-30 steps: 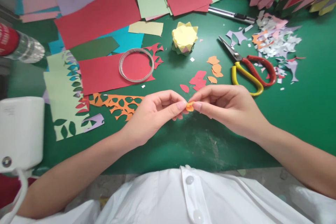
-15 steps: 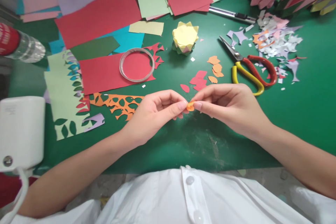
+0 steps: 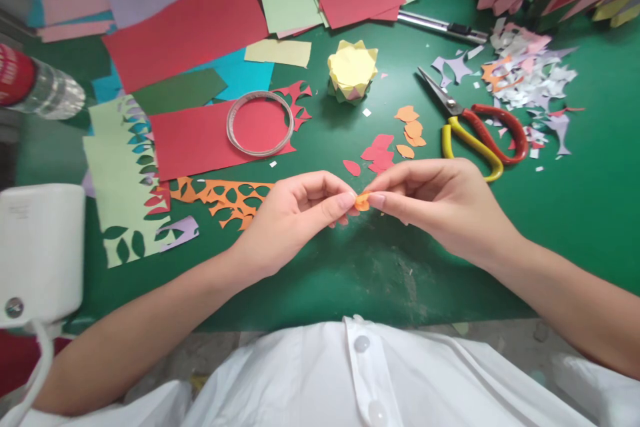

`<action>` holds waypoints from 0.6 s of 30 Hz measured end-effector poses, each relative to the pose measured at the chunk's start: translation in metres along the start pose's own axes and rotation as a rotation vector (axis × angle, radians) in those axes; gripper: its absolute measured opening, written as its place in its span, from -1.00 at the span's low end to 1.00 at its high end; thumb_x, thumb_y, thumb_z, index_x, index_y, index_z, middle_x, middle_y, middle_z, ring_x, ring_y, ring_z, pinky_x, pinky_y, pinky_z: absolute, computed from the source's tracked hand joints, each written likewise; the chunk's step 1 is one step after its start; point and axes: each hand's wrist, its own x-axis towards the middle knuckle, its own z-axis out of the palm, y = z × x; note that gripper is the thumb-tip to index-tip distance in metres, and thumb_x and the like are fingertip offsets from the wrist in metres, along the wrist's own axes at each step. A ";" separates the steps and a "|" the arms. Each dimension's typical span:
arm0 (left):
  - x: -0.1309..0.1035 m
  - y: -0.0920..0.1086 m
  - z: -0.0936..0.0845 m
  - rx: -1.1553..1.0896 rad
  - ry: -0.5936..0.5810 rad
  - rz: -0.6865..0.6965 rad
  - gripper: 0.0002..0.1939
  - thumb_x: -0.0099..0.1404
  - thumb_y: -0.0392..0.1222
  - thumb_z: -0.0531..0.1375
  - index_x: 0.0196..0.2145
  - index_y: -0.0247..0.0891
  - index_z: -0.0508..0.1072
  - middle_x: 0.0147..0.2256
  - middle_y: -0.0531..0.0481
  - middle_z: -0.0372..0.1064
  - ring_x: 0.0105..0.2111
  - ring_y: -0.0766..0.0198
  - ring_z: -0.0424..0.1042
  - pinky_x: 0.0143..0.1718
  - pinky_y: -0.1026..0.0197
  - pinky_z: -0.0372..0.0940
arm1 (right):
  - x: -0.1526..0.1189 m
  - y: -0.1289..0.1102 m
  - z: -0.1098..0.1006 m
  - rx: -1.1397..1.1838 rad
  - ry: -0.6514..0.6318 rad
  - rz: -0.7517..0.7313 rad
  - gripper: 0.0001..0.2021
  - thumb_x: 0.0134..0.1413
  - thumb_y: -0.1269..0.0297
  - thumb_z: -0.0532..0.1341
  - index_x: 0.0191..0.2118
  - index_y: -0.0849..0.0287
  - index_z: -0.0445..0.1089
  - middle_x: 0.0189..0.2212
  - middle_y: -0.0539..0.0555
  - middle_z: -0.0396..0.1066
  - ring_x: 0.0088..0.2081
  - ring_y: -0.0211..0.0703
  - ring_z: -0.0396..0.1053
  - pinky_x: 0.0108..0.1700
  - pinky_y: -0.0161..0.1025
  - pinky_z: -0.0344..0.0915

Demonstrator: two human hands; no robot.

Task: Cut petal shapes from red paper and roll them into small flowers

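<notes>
Between my two hands, at the middle of the view, is a small orange paper piece [image 3: 362, 201], partly covered by fingertips. My left hand [image 3: 307, 213] pinches its left side between thumb and finger. From the other side, the thumb and forefinger of my right hand [image 3: 435, 207] pinch it too. Just beyond the fingers lie red paper petals [image 3: 383, 150] and several orange paper petals [image 3: 413, 131]. Farther back stands a yellow paper flower [image 3: 353, 67] with green lower petals.
Scissors [image 3: 454, 107], a utility knife [image 3: 443, 27] and paper scraps [image 3: 535, 70] lie to the right. A tape roll [image 3: 260, 151] rests on red paper [image 3: 190, 140]. Cut orange paper [image 3: 225, 199] lies left of my hands. A bottle [image 3: 55, 90] and a white device [image 3: 43, 250] are at far left.
</notes>
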 end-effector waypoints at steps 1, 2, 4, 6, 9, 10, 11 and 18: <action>0.000 0.000 0.000 0.004 0.002 0.000 -0.85 0.29 -0.20 0.26 -0.42 -0.28 0.50 -0.46 0.14 0.38 -0.45 0.49 0.32 -0.37 0.44 0.25 | 0.000 0.000 0.000 0.000 -0.001 -0.002 -0.95 0.00 0.26 0.36 -0.42 0.08 0.56 -0.64 -0.04 0.30 -0.61 -0.34 0.14 -0.63 -0.33 0.04; 0.000 0.000 0.000 0.009 0.002 0.001 -0.85 0.29 -0.20 0.26 -0.42 -0.27 0.50 -0.47 0.14 0.38 -0.45 0.49 0.31 -0.37 0.44 0.25 | 0.000 0.000 0.000 -0.002 -0.004 -0.005 -0.94 0.01 0.25 0.36 -0.41 0.08 0.57 -0.63 -0.04 0.31 -0.61 -0.35 0.14 -0.63 -0.34 0.04; 0.000 0.000 0.000 0.019 0.002 0.004 -0.85 0.29 -0.20 0.26 -0.42 -0.27 0.50 -0.47 0.14 0.38 -0.45 0.49 0.32 -0.36 0.45 0.25 | 0.000 0.001 -0.001 -0.010 -0.011 -0.010 -0.94 0.01 0.25 0.35 -0.40 0.08 0.58 -0.63 -0.03 0.33 -0.62 -0.35 0.14 -0.64 -0.34 0.04; 0.000 0.000 0.000 0.030 0.001 0.007 -0.85 0.30 -0.20 0.25 -0.42 -0.27 0.50 -0.47 0.14 0.38 -0.44 0.49 0.32 -0.36 0.45 0.26 | -0.001 0.001 -0.001 -0.017 -0.023 -0.016 -0.93 0.02 0.25 0.34 -0.39 0.09 0.58 -0.62 -0.03 0.33 -0.62 -0.36 0.13 -0.64 -0.35 0.02; -0.001 0.000 0.000 0.045 0.004 0.004 -0.85 0.30 -0.19 0.25 -0.42 -0.27 0.50 -0.47 0.15 0.38 -0.44 0.49 0.32 -0.36 0.46 0.26 | -0.001 0.000 0.001 -0.039 -0.029 -0.043 -0.91 0.06 0.26 0.32 -0.38 0.10 0.58 -0.62 -0.04 0.34 -0.63 -0.37 0.14 -0.65 -0.35 0.01; -0.001 0.000 0.000 0.046 0.003 0.003 -0.85 0.30 -0.19 0.25 -0.42 -0.27 0.50 -0.48 0.15 0.38 -0.44 0.49 0.32 -0.36 0.46 0.26 | -0.001 0.000 0.002 -0.054 -0.021 -0.055 -0.91 0.07 0.26 0.31 -0.36 0.11 0.58 -0.62 -0.04 0.34 -0.63 -0.37 0.13 -0.65 -0.36 0.01; -0.001 0.000 0.000 0.047 0.005 0.003 -0.85 0.30 -0.19 0.25 -0.42 -0.27 0.50 -0.48 0.15 0.37 -0.44 0.49 0.33 -0.35 0.46 0.26 | -0.002 -0.001 0.003 -0.070 -0.004 -0.068 -0.90 0.07 0.26 0.31 -0.33 0.12 0.57 -0.63 -0.05 0.33 -0.63 -0.38 0.13 -0.65 -0.36 0.01; 0.000 0.001 -0.001 0.083 0.035 0.015 -0.86 0.28 -0.17 0.26 -0.41 -0.26 0.50 -0.47 0.14 0.39 -0.44 0.48 0.32 -0.37 0.45 0.25 | -0.003 0.000 0.004 -0.094 0.061 -0.106 -0.88 0.02 0.27 0.37 -0.32 0.17 0.49 -0.64 -0.10 0.28 -0.59 -0.36 0.15 -0.59 -0.38 0.10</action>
